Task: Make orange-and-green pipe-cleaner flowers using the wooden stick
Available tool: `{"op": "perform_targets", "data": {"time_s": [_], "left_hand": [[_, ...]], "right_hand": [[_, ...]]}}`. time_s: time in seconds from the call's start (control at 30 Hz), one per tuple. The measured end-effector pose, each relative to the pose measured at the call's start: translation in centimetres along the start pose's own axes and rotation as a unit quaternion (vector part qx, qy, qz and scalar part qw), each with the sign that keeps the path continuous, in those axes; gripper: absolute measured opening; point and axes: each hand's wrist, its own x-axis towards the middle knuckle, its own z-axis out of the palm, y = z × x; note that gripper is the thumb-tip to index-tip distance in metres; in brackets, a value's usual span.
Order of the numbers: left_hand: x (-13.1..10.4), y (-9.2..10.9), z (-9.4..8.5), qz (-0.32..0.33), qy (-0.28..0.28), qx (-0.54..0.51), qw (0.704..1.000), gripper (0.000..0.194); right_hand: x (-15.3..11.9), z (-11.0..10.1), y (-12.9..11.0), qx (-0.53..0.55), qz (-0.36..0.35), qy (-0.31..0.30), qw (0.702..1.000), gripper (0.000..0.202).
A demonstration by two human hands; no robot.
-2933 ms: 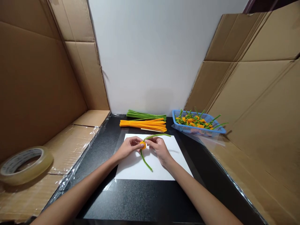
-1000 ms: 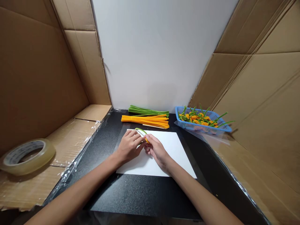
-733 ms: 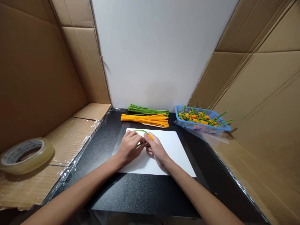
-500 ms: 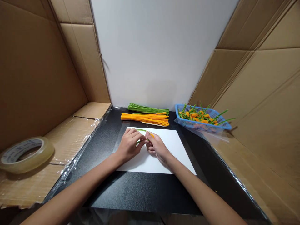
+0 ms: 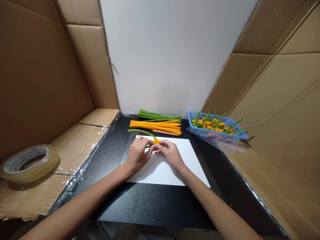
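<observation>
**Both hands pinched on one orange coil**

Right now your left hand (image 5: 137, 154) and right hand (image 5: 170, 154) meet fingertip to fingertip over the far edge of the white sheet (image 5: 172, 168). Between them sits a small orange coil (image 5: 156, 141), and both hands pinch it, fingers curled in narrow around it. A green stem (image 5: 141, 131) runs out of the coil, arching away toward the far left, off the sheet and over the black desk (image 5: 150, 208). Its free tip ends near the left end of the orange sticks. How the stem joins the coil is hidden by your fingers.

The sheet lies flat at the middle of the desk, nearer the far edge than the near one, and your wrists rest across it.

Along the far edge, just beyond your fingertips, lies a bundle of orange sticks (image 5: 156, 126), and touching it on the wall side a bundle of green sticks (image 5: 156, 116). Both lie side to side.

At the far right corner stands a blue basket (image 5: 217, 134), filled with finished orange coils on green stems; several stems poke out over its rim to the right. It stands well apart from your hands.

Off the left edge, on the cardboard flap (image 5: 75, 150), a roll of clear tape (image 5: 27, 163) lies flat, well apart from everything else. Cardboard walls close in both sides.
</observation>
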Motion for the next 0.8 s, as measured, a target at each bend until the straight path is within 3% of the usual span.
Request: {"op": "perform_targets", "data": {"time_s": [0.3, 0.47, 0.63, 0.8], "left_hand": [[0.6, -0.4, -1.0, -0.083, 0.003, 0.005, 0.997, 0.016], [0.7, -0.4, -1.1, -0.104, 0.002, -0.051, 0.993, 0.016], [0.7, -0.5, -1.1, -0.088, -0.005, -0.023, 0.996, 0.016], [0.9, -0.4, -1.3, -0.121, -0.002, -0.031, 0.992, 0.015]], "right_hand": [[-0.1, -0.4, -0.8, -0.116, -0.068, -0.07, 0.988, 0.034], [-0.1, -0.8, -1.2, -0.121, -0.075, -0.095, 0.985, 0.028], [0.1, -1.0, -1.4, -0.135, -0.083, -0.12, 0.98, 0.023], [0.2, -1.1, -1.3, -0.108, -0.072, -0.122, 0.984, 0.025]]}}
